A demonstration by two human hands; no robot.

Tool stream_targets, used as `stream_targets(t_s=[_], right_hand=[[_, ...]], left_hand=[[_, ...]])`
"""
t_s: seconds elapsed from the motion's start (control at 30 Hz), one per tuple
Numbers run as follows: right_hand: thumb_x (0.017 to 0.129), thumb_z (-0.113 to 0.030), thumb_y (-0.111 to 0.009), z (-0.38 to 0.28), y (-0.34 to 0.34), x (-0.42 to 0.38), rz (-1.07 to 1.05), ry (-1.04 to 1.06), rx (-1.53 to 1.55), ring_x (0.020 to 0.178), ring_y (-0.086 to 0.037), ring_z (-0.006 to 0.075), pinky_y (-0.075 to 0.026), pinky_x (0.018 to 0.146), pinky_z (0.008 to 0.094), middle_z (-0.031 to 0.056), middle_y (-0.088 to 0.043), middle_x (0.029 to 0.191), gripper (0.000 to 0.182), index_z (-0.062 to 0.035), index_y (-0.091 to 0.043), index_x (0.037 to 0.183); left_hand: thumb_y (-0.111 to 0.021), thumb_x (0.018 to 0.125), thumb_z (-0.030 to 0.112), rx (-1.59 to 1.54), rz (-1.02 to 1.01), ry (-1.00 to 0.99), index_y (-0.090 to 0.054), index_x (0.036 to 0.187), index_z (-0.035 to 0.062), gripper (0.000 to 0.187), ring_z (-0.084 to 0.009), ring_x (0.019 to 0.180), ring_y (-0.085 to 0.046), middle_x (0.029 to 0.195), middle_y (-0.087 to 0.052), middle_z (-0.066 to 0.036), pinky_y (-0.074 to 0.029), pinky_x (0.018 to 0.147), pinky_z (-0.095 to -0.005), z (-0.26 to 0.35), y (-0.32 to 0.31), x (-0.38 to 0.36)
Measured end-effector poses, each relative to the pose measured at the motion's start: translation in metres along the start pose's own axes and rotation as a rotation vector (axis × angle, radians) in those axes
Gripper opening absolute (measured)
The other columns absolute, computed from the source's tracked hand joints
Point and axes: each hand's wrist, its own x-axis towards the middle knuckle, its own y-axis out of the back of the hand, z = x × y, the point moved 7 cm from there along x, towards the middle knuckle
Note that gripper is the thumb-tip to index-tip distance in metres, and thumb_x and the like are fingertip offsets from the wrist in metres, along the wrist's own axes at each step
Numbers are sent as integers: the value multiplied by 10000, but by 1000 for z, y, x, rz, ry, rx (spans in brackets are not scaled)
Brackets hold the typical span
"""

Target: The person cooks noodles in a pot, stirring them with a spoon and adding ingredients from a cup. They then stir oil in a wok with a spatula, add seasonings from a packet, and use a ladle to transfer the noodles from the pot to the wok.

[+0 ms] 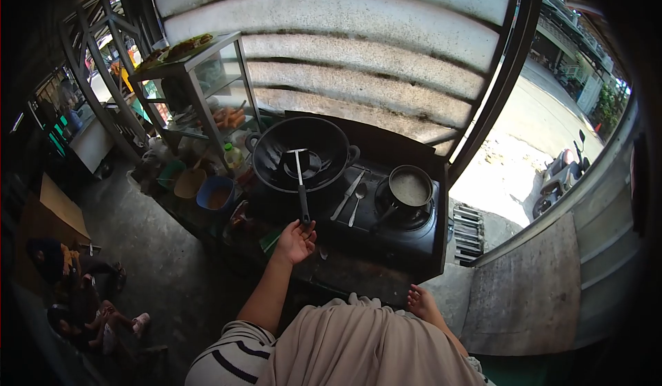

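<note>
A large black wok (265, 158) sits on the left side of the black stove. Inside it lies the head of a metal spatula (299, 172), its black handle reaching over the near rim. My left hand (297, 242), palm up, has its fingers curled loosely at the end of that handle. Lower right, at the stove's front edge, my right hand (420, 301) is partly hidden by its own angle; its fingers are slightly bent and hold nothing visible. A small pot (411, 186) with pale, cloudy contents stands on the right burner. Between wok and pot lie a knife (348, 194) and a spoon (357, 202).
Left of the wok are a blue bowl (215, 193) with brownish contents, other bowls and a bottle (233, 156). A glass display case (207, 89) holds orange food. People sit on the floor at lower left. A slatted wall rises behind the stove; a motorcycle (562, 176) is outside.
</note>
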Motion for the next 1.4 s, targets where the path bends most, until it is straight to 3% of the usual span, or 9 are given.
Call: stream_targets(t_s=[0.4,0.63,0.7,0.93,1.0,1.13,1.2,1.4], right_hand=[[846,-240,-605,-5,-37,19,-45,-32,-141,691,-560,143,-424,650,323,-23,-617,775,127,-205,-639,964],[849,-232,-596,-1,-58,21,-79,-21,-114,687,-557,162,-430,641,323,3,-601,777,142,-168,-616,974],[853,-228,-587,-1,-63,21,-73,-27,-125,685,-555,170,-434,634,321,17,-600,783,162,-154,-603,996],[856,-226,-574,0,-61,23,-55,-34,-122,685,-556,169,-432,634,321,14,-604,797,163,-159,-602,1002],[854,-226,-572,-1,-63,25,-55,-24,-125,686,-559,168,-431,636,324,12,-607,796,155,-160,-606,990],[853,-229,-568,1,-70,30,-18,-19,-113,682,-558,168,-429,633,320,11,-607,797,157,-163,-606,990],[853,-233,-564,6,-77,32,-49,-6,-101,682,-560,168,-427,642,325,11,-607,798,162,-167,-611,993],[853,-233,-561,23,-90,33,5,-5,-56,683,-564,170,-427,659,338,11,-608,801,165,-170,-620,994]], left_hand=[[-541,921,377,-50,7,-18,-589,917,168,214,-96,695,-509,853,-620,69,-374,610,-261,9,14,-2],[-548,904,423,-102,24,6,-576,857,174,254,-111,665,-529,813,-622,66,-378,587,-271,21,47,0],[-540,903,425,8,86,-31,-574,841,177,258,-121,656,-547,783,-620,62,-382,576,-275,28,52,0],[-514,916,414,81,108,-23,-590,879,175,253,-129,675,-566,793,-630,51,-388,576,-266,35,48,-7],[-492,926,413,169,75,-13,-609,1003,172,278,-118,662,-533,784,-610,51,-388,599,-269,41,44,-8],[-488,928,422,418,80,-70,-611,1053,154,320,-106,689,-571,776,-625,39,-401,583,-252,65,59,4],[-491,936,403,879,159,-264,-604,1087,126,335,-91,691,-561,767,-616,29,-405,600,-241,88,56,0],[-447,952,402,1124,154,-161,-587,1133,135,353,-66,696,-507,774,-607,35,-375,631,-233,127,55,-11]])
